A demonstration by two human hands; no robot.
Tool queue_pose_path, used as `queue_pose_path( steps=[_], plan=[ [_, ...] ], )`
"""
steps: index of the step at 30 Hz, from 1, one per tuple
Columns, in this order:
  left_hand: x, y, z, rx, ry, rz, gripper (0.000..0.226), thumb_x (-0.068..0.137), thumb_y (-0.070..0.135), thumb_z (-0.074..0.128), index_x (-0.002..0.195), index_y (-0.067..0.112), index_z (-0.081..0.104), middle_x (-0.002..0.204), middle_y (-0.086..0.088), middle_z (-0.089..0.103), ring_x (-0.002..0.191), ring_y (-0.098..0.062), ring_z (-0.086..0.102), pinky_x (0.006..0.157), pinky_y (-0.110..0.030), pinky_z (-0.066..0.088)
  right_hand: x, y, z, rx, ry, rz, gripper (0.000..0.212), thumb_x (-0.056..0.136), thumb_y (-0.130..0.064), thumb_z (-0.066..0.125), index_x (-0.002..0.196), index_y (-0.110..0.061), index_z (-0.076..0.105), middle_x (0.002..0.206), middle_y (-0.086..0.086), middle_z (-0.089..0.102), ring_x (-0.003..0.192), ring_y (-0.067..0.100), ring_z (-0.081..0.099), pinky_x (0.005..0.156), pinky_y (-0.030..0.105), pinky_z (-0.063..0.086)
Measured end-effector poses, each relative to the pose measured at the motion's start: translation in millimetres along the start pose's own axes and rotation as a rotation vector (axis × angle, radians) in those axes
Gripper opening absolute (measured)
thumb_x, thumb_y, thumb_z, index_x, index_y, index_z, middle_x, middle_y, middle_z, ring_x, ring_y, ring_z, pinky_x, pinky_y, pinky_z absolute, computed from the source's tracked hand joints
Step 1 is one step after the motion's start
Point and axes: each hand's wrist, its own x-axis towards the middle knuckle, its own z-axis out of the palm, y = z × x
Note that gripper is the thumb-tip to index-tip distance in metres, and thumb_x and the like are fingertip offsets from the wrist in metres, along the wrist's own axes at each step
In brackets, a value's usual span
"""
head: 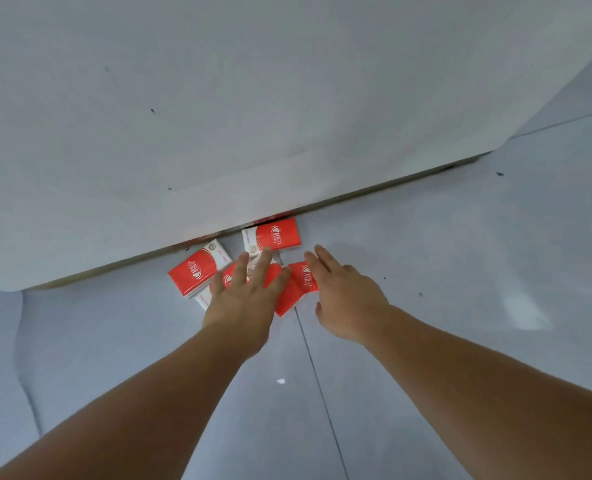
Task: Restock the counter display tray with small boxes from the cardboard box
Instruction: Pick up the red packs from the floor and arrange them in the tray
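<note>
Several small red-and-white boxes lie scattered on the grey tiled floor, against the foot of a white counter panel. One box (276,237) lies at the back by the panel, another (194,273) to the left, another (305,277) to the right. My left hand (244,299) is spread flat over the middle boxes (272,276), fingers apart. My right hand (343,292) hovers just right of the pile, fingers extended, holding nothing. No cardboard box or display tray is in view.
The white counter panel (218,116) fills the upper half, its bottom edge running diagonally just behind the boxes. Grey floor tiles (460,271) with thin joints spread right and toward me. A small white scrap (280,381) lies on the floor between my forearms.
</note>
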Motion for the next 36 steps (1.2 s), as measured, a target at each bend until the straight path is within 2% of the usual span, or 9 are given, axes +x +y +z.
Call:
queue_pose_path(
  steps=[1, 3, 7, 12, 17, 23, 26, 31, 36],
  plan=[
    [2, 0, 2, -0.020, -0.005, -0.005, 0.086, 0.088, 0.016, 0.060, 0.152, 0.032, 0.005, 0.162, -0.004, -0.011, 0.147, -0.040, 0.001, 0.115, -0.059, 0.020, 4, -2, 4, -0.009, -0.020, -0.001, 0.087, 0.092, -0.020, 0.060, 0.158, -0.024, 0.003, 0.166, -0.003, 0.002, 0.127, 0.030, 0.045, 0.096, 0.044, 0.048],
    [4, -1, 6, -0.044, -0.001, -0.019, 0.078, 0.087, 0.019, 0.063, 0.148, 0.029, 0.015, 0.161, -0.004, 0.007, 0.142, -0.041, 0.018, 0.111, -0.056, 0.030, 11, -5, 11, -0.039, -0.027, 0.013, 0.087, 0.090, -0.022, 0.062, 0.157, -0.023, 0.007, 0.160, 0.002, 0.017, 0.124, 0.031, 0.045, 0.094, 0.043, 0.047],
    [2, 1, 8, -0.023, 0.021, -0.047, 0.064, 0.085, 0.028, 0.064, 0.137, 0.027, 0.026, 0.138, -0.002, 0.042, 0.115, -0.034, 0.048, 0.095, -0.046, 0.045, 11, -9, 18, -0.156, 0.003, 0.069, 0.061, 0.089, -0.032, 0.066, 0.141, -0.021, 0.036, 0.127, 0.006, 0.043, 0.114, 0.028, 0.048, 0.087, 0.040, 0.044],
    [-4, 0, -13, -0.061, 0.044, -0.059, 0.062, 0.086, 0.032, 0.064, 0.138, 0.030, 0.029, 0.134, -0.001, 0.048, 0.116, -0.031, 0.050, 0.094, -0.046, 0.044, 1, -10, -1, -0.043, -0.039, 0.157, 0.050, 0.088, -0.033, 0.064, 0.131, -0.019, 0.042, 0.123, 0.006, 0.047, 0.112, 0.027, 0.051, 0.083, 0.037, 0.043],
    [-39, 15, -79, -0.019, 0.078, -0.021, 0.058, 0.087, 0.029, 0.057, 0.138, 0.028, 0.029, 0.131, -0.002, 0.048, 0.107, -0.031, 0.053, 0.092, -0.045, 0.043, -41, -6, -68, 0.007, 0.062, 0.218, 0.049, 0.088, -0.033, 0.064, 0.130, -0.018, 0.043, 0.120, 0.007, 0.046, 0.109, 0.028, 0.051, 0.077, 0.037, 0.042],
    [-141, 63, -237, 0.052, 0.076, 0.031, 0.062, 0.084, 0.028, 0.058, 0.138, 0.028, 0.029, 0.129, -0.003, 0.048, 0.106, -0.031, 0.053, 0.092, -0.045, 0.043, -177, -25, -193, 0.107, 0.189, 0.315, 0.048, 0.087, -0.038, 0.065, 0.125, -0.019, 0.044, 0.115, 0.005, 0.048, 0.104, 0.024, 0.053, 0.076, 0.036, 0.045],
    [-203, 86, -341, 0.067, 0.073, 0.073, 0.063, 0.083, 0.027, 0.060, 0.138, 0.028, 0.029, 0.129, -0.004, 0.048, 0.108, -0.032, 0.053, 0.093, -0.045, 0.043, -256, -40, -281, 0.176, 0.229, 0.376, 0.047, 0.087, -0.042, 0.063, 0.124, -0.020, 0.044, 0.113, 0.003, 0.049, 0.104, 0.024, 0.053, 0.077, 0.037, 0.045],
    [-314, 107, -523, 0.036, 0.092, 0.145, 0.054, 0.082, 0.025, 0.059, 0.131, 0.027, 0.036, 0.117, -0.005, 0.051, 0.098, -0.031, 0.054, 0.081, -0.042, 0.044, -393, -66, -442, 0.274, 0.292, 0.432, 0.042, 0.087, -0.041, 0.058, 0.123, -0.024, 0.045, 0.110, 0.000, 0.049, 0.104, 0.024, 0.054, 0.078, 0.036, 0.045],
    [-411, 115, -672, 0.046, 0.131, 0.237, 0.053, 0.083, 0.025, 0.060, 0.131, 0.023, 0.038, 0.120, -0.010, 0.051, 0.102, -0.035, 0.054, 0.080, -0.042, 0.042, -504, -102, -568, 0.327, 0.340, 0.476, 0.047, 0.083, -0.047, 0.058, 0.125, -0.029, 0.047, 0.109, -0.003, 0.050, 0.103, 0.022, 0.057, 0.079, 0.035, 0.047]
  ],
)
